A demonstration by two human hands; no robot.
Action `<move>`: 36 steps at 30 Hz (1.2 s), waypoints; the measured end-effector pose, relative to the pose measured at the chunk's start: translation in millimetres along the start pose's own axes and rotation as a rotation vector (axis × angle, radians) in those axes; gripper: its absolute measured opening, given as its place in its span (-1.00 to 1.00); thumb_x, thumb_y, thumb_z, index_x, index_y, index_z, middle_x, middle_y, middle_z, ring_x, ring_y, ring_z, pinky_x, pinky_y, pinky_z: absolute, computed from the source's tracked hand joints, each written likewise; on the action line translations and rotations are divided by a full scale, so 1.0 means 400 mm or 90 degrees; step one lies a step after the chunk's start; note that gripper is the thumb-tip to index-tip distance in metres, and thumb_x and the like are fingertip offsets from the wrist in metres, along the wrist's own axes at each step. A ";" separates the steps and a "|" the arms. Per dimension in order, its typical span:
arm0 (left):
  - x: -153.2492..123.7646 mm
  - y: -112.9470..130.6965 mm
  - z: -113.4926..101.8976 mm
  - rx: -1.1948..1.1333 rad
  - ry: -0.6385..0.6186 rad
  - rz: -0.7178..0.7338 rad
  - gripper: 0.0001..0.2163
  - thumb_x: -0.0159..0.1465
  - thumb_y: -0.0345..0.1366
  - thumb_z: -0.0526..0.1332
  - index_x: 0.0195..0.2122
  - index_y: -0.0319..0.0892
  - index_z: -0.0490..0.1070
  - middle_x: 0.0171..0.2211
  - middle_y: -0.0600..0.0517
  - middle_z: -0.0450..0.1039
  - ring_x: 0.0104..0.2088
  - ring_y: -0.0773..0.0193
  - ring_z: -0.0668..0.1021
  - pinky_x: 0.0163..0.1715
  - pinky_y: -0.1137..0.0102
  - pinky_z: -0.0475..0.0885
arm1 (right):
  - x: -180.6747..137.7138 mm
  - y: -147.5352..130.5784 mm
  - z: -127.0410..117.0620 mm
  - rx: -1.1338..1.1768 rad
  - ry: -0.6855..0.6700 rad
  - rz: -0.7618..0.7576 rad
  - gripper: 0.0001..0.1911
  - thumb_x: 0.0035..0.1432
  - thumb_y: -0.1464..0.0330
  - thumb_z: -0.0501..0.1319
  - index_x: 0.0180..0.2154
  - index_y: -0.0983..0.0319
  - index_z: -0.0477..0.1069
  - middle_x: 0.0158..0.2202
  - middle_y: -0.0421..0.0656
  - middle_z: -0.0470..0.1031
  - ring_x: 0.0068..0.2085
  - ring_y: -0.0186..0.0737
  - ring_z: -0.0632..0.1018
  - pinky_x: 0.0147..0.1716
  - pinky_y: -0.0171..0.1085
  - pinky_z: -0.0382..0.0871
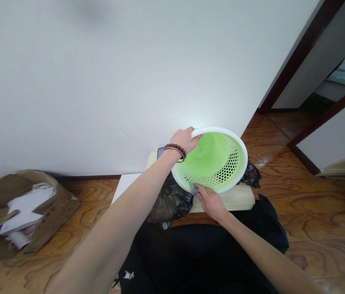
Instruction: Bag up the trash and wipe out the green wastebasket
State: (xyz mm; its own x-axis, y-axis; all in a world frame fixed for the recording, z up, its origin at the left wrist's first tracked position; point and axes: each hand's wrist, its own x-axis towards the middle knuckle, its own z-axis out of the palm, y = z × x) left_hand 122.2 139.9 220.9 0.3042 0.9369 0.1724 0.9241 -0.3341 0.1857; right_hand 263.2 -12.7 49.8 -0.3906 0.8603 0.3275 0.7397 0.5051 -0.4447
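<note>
A green perforated waste basket [213, 157] with a white rim is tilted toward me over a low pale wooden stool [236, 197]. My left hand [184, 140], with a bead bracelet on its wrist, is closed on the far left of the white rim. My right hand [209, 199] is at the near rim, its fingers pinched on a small greyish cloth or wipe [193, 188] pressed against the basket's edge. A crumpled black plastic bag [171, 200] lies under and beside the basket on the stool.
A white wall stands right behind the stool. An open cardboard box [22, 212] with paper scraps sits on the wood floor at left. A phone [160, 152] lies at the stool's back left. A dark-framed doorway [310, 61] opens at right. My dark trousers fill the foreground.
</note>
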 end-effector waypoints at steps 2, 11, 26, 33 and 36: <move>-0.013 0.001 -0.013 0.031 0.011 -0.013 -0.50 0.25 0.07 -0.19 0.05 -0.09 0.22 -0.27 -0.12 0.46 -0.26 0.07 0.49 -0.30 0.23 0.32 | 0.001 0.003 -0.008 0.017 -0.012 -0.002 -0.66 0.25 0.45 -0.07 0.04 0.26 0.21 -0.01 -0.01 0.41 -0.02 -0.18 0.43 -0.02 -0.14 0.30; -0.030 0.039 -0.080 0.080 -0.007 0.178 -0.51 0.29 -0.28 -0.10 0.23 0.21 -0.16 0.03 -0.03 0.17 -0.19 0.22 0.43 -0.28 0.34 0.34 | -0.018 0.028 -0.045 0.065 -0.056 -0.007 -0.71 0.25 0.45 -0.08 -0.03 0.24 0.27 -0.04 -0.04 0.42 -0.03 -0.19 0.43 -0.04 -0.14 0.30; -0.016 0.005 -0.033 -0.001 0.014 0.176 -0.53 0.30 0.02 -0.25 0.19 0.05 0.02 -0.06 -0.04 0.35 -0.15 0.19 0.46 -0.18 0.29 0.32 | -0.005 0.038 -0.023 0.153 -0.040 0.091 -0.78 0.26 0.40 -0.07 -0.14 0.20 0.29 -0.09 -0.09 0.46 -0.12 -0.22 0.46 -0.13 -0.21 0.30; -0.005 0.000 -0.021 0.014 0.024 0.177 -0.54 0.30 0.01 -0.23 0.18 0.05 0.04 -0.09 -0.03 0.37 -0.19 0.21 0.47 -0.23 0.31 0.32 | 0.021 0.036 -0.020 0.173 -0.072 0.102 -0.76 0.26 0.38 -0.07 -0.10 0.20 0.29 -0.08 -0.10 0.45 -0.10 -0.21 0.45 -0.10 -0.20 0.28; 0.003 -0.004 -0.024 0.029 0.022 0.177 -0.54 0.30 0.01 -0.22 0.19 0.06 0.04 -0.10 -0.03 0.38 -0.23 0.22 0.47 -0.27 0.33 0.33 | 0.041 0.033 -0.018 0.193 -0.092 0.107 -0.77 0.27 0.37 -0.07 -0.12 0.19 0.29 -0.05 -0.11 0.43 -0.08 -0.20 0.44 -0.08 -0.20 0.27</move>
State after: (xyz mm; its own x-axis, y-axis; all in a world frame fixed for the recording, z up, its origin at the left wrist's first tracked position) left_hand 119.0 140.6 230.0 0.5403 0.8052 0.2442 0.8156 -0.5726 0.0834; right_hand 270.5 7.5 55.4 -0.3673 0.9227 0.1175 0.6131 0.3351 -0.7154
